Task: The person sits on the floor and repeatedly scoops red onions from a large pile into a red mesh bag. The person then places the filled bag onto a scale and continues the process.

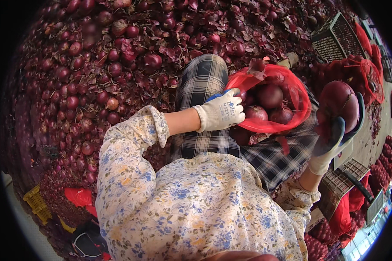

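Note:
A red mesh bag (299, 120) stands with its mouth spread between the knees, with several red onions (269, 96) inside. My left hand, in a white glove with a blue palm (222, 110), has its fingers curled over the bag's left rim. Out to the right of the bag, my right hand (339, 137), gloved the same way, holds a large red onion (338, 102) between thumb and fingers. Dry onion skin (257, 68) clings to the bag's far rim.
Red onions and loose skins (117, 70) cover the ground ahead and to the left. A plastic crate (336, 40) lies tilted at the upper right, beside a filled mesh bag (343, 73). Another crate (338, 182) is at the lower right. Yellow crates (37, 204) lie at the lower left.

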Action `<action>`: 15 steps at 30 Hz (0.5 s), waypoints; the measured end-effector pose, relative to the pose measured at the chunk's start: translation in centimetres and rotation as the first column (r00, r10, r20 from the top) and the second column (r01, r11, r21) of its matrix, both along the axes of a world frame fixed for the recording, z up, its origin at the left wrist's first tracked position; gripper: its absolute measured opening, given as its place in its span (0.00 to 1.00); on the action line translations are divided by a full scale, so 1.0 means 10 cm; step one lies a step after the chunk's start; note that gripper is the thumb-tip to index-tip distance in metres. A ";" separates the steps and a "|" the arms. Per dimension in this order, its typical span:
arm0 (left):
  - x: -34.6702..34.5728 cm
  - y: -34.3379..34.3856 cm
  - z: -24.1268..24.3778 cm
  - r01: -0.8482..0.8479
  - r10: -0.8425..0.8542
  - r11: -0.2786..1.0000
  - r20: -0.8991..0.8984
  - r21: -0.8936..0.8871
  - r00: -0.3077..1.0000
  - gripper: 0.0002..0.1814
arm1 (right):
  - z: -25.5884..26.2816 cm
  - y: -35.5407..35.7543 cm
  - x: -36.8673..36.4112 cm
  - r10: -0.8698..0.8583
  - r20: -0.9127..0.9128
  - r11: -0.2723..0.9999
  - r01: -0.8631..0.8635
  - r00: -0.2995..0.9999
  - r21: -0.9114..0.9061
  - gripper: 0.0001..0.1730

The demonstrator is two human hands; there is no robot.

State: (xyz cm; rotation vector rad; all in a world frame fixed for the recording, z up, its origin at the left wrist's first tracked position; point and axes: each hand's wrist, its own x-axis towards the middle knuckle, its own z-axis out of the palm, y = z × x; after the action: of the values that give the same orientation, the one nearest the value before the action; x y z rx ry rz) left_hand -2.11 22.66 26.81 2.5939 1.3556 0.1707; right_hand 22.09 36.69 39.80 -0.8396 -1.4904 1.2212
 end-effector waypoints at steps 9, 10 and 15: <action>0.19 -0.25 0.34 0.006 -0.044 0.992 0.307 0.125 0.951 0.08 | -1.22 -0.36 -0.30 0.442 0.885 0.584 -0.795 0.144 -0.162 0.29; 0.12 -0.28 0.30 -0.070 0.003 0.986 0.399 0.152 0.917 0.08 | -1.19 -0.37 -0.34 0.438 0.889 0.577 -0.800 0.131 -0.166 0.31; -0.89 0.29 0.05 -0.412 0.168 0.864 0.606 0.289 0.778 0.12 | -1.30 -0.41 -0.22 0.337 0.941 0.600 -0.773 0.007 -0.209 0.38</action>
State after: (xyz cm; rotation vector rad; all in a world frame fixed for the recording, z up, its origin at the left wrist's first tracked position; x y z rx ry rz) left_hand -11.05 25.52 27.36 2.2722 1.5907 1.2984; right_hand 19.89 32.62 26.81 -0.6431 -3.2931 0.8043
